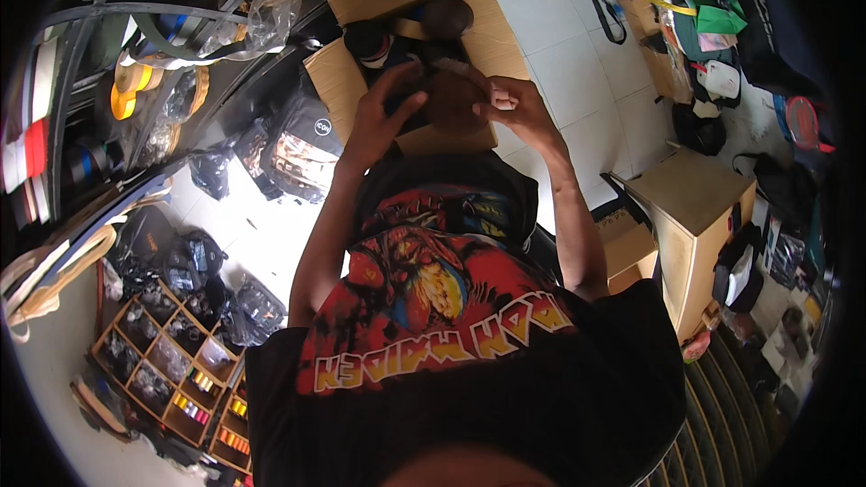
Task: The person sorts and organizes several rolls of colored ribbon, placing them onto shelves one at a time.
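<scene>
An open cardboard box (501, 22) stands in front of me with its flaps spread. Inside it lies a brown rounded thing (456, 101), its kind unclear in the shade. My left hand (386, 113) hovers at its left side, thumb and fingers apart, holding nothing I can see. On the other side my right hand (521, 113) has its fingers curled in, the thumb by the brown thing's edge; what it pinches is hidden. Further back in the box are a black roll-like thing (365, 43) and a dark brown round one (447, 16).
Black bags (302, 144) lie on the floor to the left. A wooden compartment rack (162, 356) holds thread spools. Hanging straps and tape rolls (135, 90) fill the left shelf. A wooden cabinet (690, 189) stands at right, and a black strap (606, 13) lies on the tiles.
</scene>
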Available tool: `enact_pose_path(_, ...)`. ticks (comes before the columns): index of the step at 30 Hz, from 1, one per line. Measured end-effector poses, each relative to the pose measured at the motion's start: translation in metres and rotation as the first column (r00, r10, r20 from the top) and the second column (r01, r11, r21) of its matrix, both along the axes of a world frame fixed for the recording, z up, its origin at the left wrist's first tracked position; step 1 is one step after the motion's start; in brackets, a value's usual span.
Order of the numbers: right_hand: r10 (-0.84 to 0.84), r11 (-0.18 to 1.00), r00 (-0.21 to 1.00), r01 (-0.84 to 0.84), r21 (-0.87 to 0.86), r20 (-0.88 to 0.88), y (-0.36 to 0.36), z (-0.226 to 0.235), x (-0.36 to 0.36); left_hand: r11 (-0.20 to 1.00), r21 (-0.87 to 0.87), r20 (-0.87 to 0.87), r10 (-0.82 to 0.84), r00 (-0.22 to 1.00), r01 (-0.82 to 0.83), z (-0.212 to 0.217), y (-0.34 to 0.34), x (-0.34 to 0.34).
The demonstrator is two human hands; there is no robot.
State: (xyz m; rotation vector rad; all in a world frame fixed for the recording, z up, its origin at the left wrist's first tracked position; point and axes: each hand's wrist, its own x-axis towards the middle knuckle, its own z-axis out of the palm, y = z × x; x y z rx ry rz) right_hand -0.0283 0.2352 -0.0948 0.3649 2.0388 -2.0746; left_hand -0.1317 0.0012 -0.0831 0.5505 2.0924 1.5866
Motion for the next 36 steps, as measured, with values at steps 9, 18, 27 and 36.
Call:
enact_pose_path(9, -0.099, 0.995, 0.995, 0.100, -0.027, 0.024, -0.065, 0.061, 0.010, 0.953, 0.259, 0.343, -0.242, 0.908, 0.156, 0.047, -0.024, -0.003)
enact_pose_path(18, -0.115, 0.990, 0.993, 0.111, 0.090, 0.035, -0.129, 0.048, 0.026, 0.909, 0.204, 0.232, -0.406, 0.884, 0.364, 0.036, -0.071, -0.027)
enact_pose_path(27, -0.540, 0.840, 0.841, 0.540, 0.043, -0.025, -0.172, 0.065, 0.031, 0.900, 0.414, 0.217, -0.243, 0.945, 0.136, 0.009, -0.118, -0.015)
enact_pose_path(36, -0.460, 0.884, 0.886, 0.463, -0.066, 0.052, -0.170, 0.059, 0.026, 0.891, 0.453, 0.520, -0.288, 0.804, 0.027, 0.016, -0.117, 0.012)
